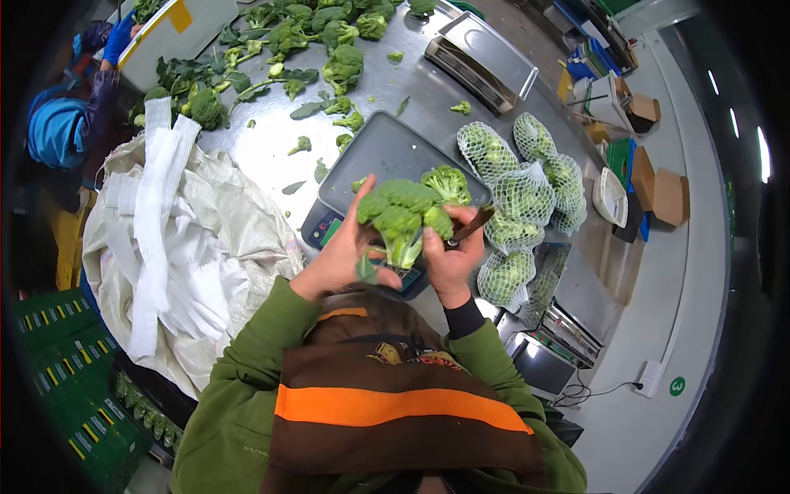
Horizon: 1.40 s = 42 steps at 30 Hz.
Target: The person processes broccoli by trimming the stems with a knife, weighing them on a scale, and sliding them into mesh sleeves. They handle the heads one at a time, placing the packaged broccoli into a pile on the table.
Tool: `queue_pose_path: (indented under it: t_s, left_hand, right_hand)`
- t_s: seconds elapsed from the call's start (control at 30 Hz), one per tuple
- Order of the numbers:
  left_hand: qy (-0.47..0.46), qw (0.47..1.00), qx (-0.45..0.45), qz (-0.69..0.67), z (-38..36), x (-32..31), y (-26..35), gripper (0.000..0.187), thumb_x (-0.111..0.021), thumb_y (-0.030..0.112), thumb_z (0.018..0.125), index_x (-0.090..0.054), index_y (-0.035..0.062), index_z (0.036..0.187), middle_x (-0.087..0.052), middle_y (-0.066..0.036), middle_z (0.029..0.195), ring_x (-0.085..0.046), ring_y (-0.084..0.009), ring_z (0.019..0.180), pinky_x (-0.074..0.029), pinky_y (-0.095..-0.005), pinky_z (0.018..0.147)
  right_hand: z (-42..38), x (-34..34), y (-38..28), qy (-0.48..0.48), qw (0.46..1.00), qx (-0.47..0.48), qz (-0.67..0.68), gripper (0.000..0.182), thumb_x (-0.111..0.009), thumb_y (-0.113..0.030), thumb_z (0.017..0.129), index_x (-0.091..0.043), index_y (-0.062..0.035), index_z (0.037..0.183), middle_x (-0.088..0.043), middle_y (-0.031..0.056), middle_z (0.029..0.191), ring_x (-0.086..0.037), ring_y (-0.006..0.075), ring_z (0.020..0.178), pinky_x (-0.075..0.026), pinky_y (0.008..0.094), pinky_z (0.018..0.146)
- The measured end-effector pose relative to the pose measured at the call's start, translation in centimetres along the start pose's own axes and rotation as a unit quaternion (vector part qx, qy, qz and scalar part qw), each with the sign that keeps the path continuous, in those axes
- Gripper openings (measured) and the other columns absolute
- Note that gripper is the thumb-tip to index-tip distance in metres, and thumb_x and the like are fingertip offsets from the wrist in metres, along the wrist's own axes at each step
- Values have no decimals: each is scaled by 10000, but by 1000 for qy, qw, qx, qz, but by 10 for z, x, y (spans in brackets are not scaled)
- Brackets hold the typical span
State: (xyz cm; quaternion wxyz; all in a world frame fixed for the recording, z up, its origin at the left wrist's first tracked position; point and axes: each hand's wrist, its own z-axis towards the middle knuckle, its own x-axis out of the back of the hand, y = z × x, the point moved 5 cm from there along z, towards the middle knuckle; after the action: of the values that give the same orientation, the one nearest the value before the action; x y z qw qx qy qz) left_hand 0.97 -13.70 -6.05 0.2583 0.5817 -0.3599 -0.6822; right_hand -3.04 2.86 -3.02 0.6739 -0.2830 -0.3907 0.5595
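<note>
My left hand [339, 251] grips a large broccoli head [401, 212] from the left side, holding it above a digital scale [380, 152]. My right hand [451, 257] presses against the broccoli stalk and holds a small knife with a brown handle [472, 224]. A second broccoli floret [447, 183] shows just behind the held head, over the scale's platform. A cut leaf hangs by my left thumb.
Several mesh bags of broccoli [527, 193] lie right of the scale. Loose broccoli and leaves [284, 53] cover the far steel table. A white sack with net sleeves [169, 239] sits left. A second scale [481, 58] stands behind. Another person's blue-gloved hand [115, 41] is far left.
</note>
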Motion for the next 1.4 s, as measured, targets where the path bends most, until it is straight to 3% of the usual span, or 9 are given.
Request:
queue_pose_path:
  t_s: [0.17, 0.23, 0.5, 0.57, 0.7, 0.77, 1.0, 1.2, 1.4]
  left_hand:
    - [52, 983, -54, 169, 6, 7, 3, 1156, -909, 69, 633, -164, 69, 1515, -443, -120, 1399, -461, -223, 1300, -442, -370, 1042]
    - [127, 948, -133, 261, 2, 10, 17, 1114, -911, 85, 629, -211, 76, 1495, -453, -125, 1381, -470, -231, 1295, -435, -385, 1046]
    - [100, 886, -255, 375, -7, 33, 11, 1156, -913, 65, 603, -188, 101, 1502, -380, -169, 1469, -472, -288, 1299, -419, -406, 1075]
    - [118, 824, -262, 488, -9, 33, 9, 1166, -923, 85, 595, -193, 120, 1503, -370, -193, 1476, -472, -311, 1300, -417, -423, 1075]
    - [91, 778, -339, 521, -10, 21, 14, 1145, -925, 94, 594, -215, 122, 1492, -373, -214, 1458, -468, -336, 1300, -415, -439, 1074]
    - [94, 782, -378, 486, -10, 16, 18, 1104, -923, 104, 600, -238, 104, 1467, -360, -229, 1456, -463, -351, 1299, -411, -446, 1076]
    - [105, 803, -357, 465, -9, 17, 17, 1084, -937, 169, 600, -246, 101, 1432, -340, -224, 1468, -460, -348, 1298, -409, -443, 1080]
    - [105, 850, -291, 425, -11, 3, 6, 1037, -918, 158, 634, -251, 97, 1425, -345, -201, 1471, -441, -327, 1315, -400, -443, 1089]
    - [140, 907, -247, 312, -13, -7, 1, 947, -896, 157, 663, -311, 98, 1405, -354, -212, 1467, -418, -325, 1338, -386, -438, 1096]
  right_hand:
    - [-9, 9, -13, -99, 995, -23, 20, 446, -733, 21, 773, -588, -28, 1192, -597, 78, 1050, -517, 44, 708, -433, 175, 610]
    - [-32, 29, 12, 1, 973, -174, 149, 490, -694, 0, 832, -515, -48, 1286, -597, 66, 1050, -480, 36, 645, -405, 170, 523]
    - [-203, 144, 106, 27, 862, -502, -75, 307, -588, -273, 970, -566, -58, 1188, -577, 22, 752, -529, 96, 589, -436, 253, 503]
    - [-231, 152, 116, -84, 869, -399, -282, 370, -640, -273, 922, -575, -35, 1197, -607, 80, 746, -605, 247, 647, -505, 355, 629]
    - [-262, 154, 132, -132, 837, -452, -278, 433, -671, -272, 878, -574, -6, 1206, -635, 164, 861, -628, 374, 766, -515, 419, 761]
    - [-249, 145, 123, -121, 883, -241, -383, 420, -681, -265, 864, -594, -1, 1179, -627, 203, 995, -628, 404, 835, -516, 426, 770]
    - [-123, 106, 56, -21, 942, -308, -130, 275, -679, -40, 849, -621, 15, 1113, -616, 150, 1011, -658, 237, 850, -529, 303, 751]
    - [-10, 46, -76, -66, 992, 42, -102, 329, -769, -76, 754, -667, -52, 1066, -623, 99, 1018, -607, 269, 890, -504, 364, 787]
    - [4, 3, -84, -105, 974, 117, -164, 416, -824, -196, 688, -670, -81, 1057, -591, 53, 1060, -528, 267, 965, -464, 384, 845]
